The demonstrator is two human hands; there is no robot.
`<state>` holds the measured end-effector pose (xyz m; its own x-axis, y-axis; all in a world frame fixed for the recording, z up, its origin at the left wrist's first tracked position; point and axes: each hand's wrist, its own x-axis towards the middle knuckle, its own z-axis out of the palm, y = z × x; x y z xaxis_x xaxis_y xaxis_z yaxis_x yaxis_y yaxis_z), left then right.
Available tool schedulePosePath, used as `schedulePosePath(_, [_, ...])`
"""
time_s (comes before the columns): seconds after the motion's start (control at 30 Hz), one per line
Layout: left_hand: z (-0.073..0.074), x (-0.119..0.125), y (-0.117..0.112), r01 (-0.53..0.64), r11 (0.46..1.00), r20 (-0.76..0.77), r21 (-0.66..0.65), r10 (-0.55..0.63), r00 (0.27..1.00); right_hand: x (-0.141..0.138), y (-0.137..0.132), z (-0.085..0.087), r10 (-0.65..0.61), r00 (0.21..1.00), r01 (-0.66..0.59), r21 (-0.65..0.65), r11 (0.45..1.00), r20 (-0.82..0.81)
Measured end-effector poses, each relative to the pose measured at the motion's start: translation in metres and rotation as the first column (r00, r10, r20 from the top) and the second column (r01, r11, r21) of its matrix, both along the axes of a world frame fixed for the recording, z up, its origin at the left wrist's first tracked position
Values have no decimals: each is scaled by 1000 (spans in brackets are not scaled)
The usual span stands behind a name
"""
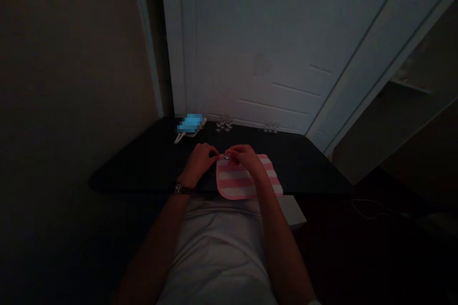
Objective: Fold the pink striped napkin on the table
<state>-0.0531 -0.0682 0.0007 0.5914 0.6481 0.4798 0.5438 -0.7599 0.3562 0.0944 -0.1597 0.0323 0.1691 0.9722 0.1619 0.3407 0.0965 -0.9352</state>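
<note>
A pink-and-white striped cloth [238,183] lies on the dark tabletop in front of me, its near edge at the table's front edge. My left hand [202,159] is closed in a pinch at the cloth's far left corner. My right hand [243,155] lies over the cloth's far edge, fingers curled round a small shiny metal piece [227,157] whose kind is hard to make out. This piece sits right at the cloth's corner, between my two hands.
At the back stand two groups of small shiny pieces, one left [223,125] and one right [271,128]. A blurred-out device with a lit blue screen [191,123] rests back left. A white panel [257,24] rises behind the table. A white box-like surface [292,209] shows below the front edge.
</note>
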Motion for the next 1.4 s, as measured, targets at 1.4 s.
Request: schedulePosePath(1.4, [-5,-1,6,-1,1000,-13,-8,0,1000,97,-54,3,-383,923,384,-31,923,45])
